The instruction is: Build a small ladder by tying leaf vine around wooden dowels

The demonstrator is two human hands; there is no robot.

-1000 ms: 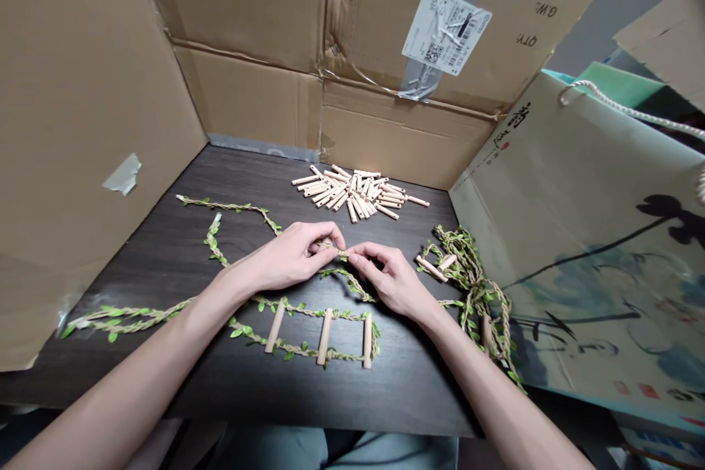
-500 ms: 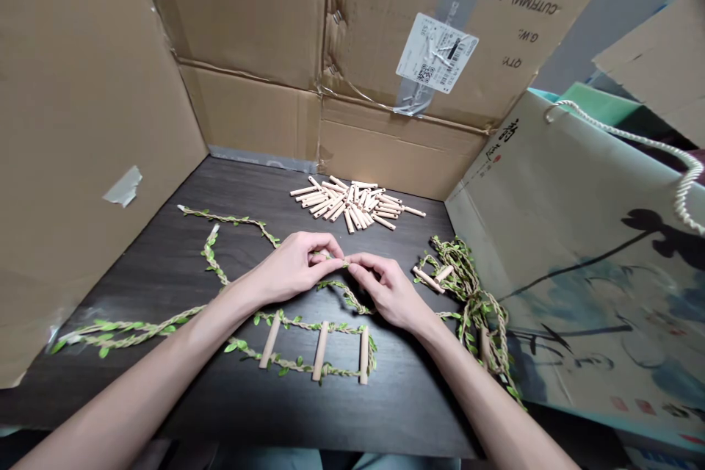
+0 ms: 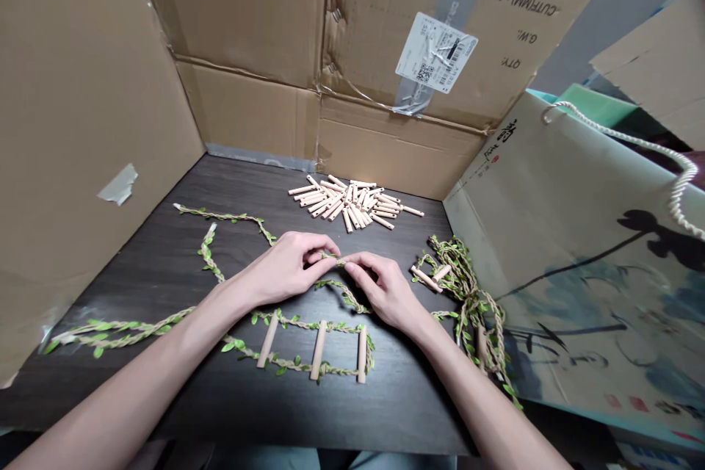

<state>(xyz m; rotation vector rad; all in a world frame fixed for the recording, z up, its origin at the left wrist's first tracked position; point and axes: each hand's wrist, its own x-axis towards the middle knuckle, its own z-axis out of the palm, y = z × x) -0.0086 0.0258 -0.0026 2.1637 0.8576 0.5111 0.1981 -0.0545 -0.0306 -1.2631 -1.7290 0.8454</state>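
Observation:
Over the middle of the table, my left hand (image 3: pixel 294 261) pinches a leafy twine rope (image 3: pixel 346 292) between thumb and fingers. My right hand (image 3: pixel 382 286) grips the same rope just beside it, fingertips almost touching the left ones. Part of the rope is hidden behind the fingers, and one stretch curves down on the table between the hands. Two white-tipped ends, one a rope end (image 3: pixel 206 242), lie left of my left hand. Below the hands rests a small rope ladder (image 3: pixel 319 349) with three wooden rungs and green leaves along its twine.
A pile of drilled wooden sticks (image 3: pixel 352 202) lies at the back. A bundle of leafy rope (image 3: pixel 468 286) with some rungs sits at the right, against a paper bag (image 3: pixel 595 257). Cardboard walls (image 3: pixel 247 103) enclose the back and left of the dark table (image 3: pixel 220 180).
Both hands stay close together on the rope, with only a slight shift of the fingers. The whole view has drifted slightly; the other things lie as before.

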